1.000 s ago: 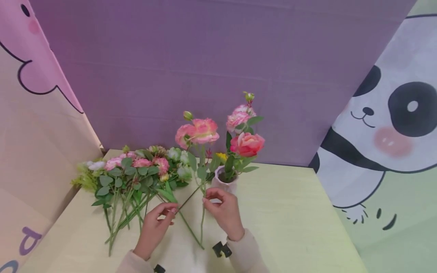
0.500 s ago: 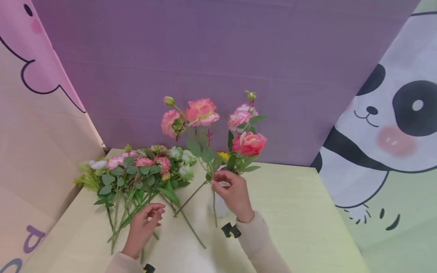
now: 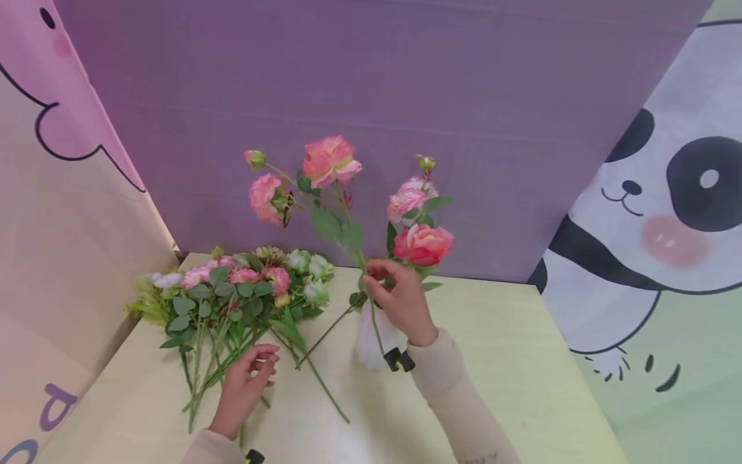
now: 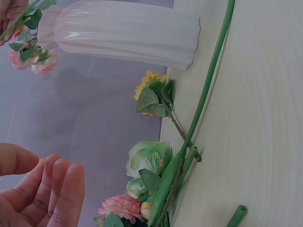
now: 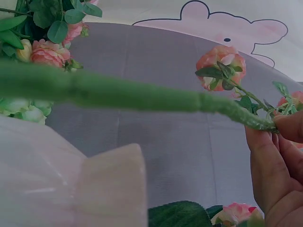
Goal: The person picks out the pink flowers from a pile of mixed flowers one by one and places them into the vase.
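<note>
My right hand (image 3: pixel 402 299) pinches the green stem of a pink flower spray (image 3: pixel 330 161), two blooms and a bud, raised to the left of the vase's flowers. In the right wrist view, this stem (image 5: pixel 142 94) runs across above the vase mouth. The white ribbed vase (image 4: pixel 123 33) stands upright, partly hidden behind the right hand in the head view. It holds a coral rose (image 3: pixel 423 245) and a pale pink flower (image 3: pixel 408 200). Relaxed and holding nothing, my left hand (image 3: pixel 246 386) hovers beside the loose stems; its fingers (image 4: pixel 61 189) are slightly bent.
A heap of artificial flowers (image 3: pixel 232 290) lies at the table's back left, stems toward me. A yellow flower (image 4: pixel 147 92) with a dark stem lies near the vase. One long green stem (image 3: pixel 327 390) reaches toward the front. A purple backdrop (image 3: pixel 348 77) stands behind the table.
My right hand has lifted the pink flower spray up and to the right, its stem end now off the table. My left hand has drawn back leftward from the dark stem, then stayed still.
</note>
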Action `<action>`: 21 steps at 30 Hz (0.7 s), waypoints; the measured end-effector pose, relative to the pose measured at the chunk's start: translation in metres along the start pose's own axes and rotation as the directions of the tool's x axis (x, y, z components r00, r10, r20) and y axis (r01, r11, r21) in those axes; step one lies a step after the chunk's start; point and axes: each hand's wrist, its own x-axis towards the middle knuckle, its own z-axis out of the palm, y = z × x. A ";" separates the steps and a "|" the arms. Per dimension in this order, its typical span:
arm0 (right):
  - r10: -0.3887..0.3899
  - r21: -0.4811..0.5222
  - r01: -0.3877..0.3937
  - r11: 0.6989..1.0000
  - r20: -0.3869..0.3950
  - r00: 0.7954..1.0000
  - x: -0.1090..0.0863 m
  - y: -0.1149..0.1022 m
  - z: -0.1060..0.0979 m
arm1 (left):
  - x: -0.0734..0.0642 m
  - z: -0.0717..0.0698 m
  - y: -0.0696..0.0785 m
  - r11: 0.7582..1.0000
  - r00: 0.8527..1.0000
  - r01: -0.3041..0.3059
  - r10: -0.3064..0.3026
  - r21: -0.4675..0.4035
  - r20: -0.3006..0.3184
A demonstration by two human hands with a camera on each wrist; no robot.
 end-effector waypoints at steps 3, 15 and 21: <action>0.004 -0.001 -0.004 1.000 0.000 1.000 0.006 0.000 -0.003 | 0.000 0.000 0.001 1.000 1.000 0.024 -0.024 -0.003 0.009; -0.081 -0.019 0.081 0.997 -0.020 0.996 0.031 -0.004 -0.010 | 0.002 0.003 -0.003 0.998 0.998 0.053 -0.053 -0.016 0.017; -0.076 -0.008 0.076 0.997 -0.028 0.997 0.036 -0.004 -0.012 | 0.002 0.004 -0.004 0.998 0.997 0.068 -0.068 -0.010 0.027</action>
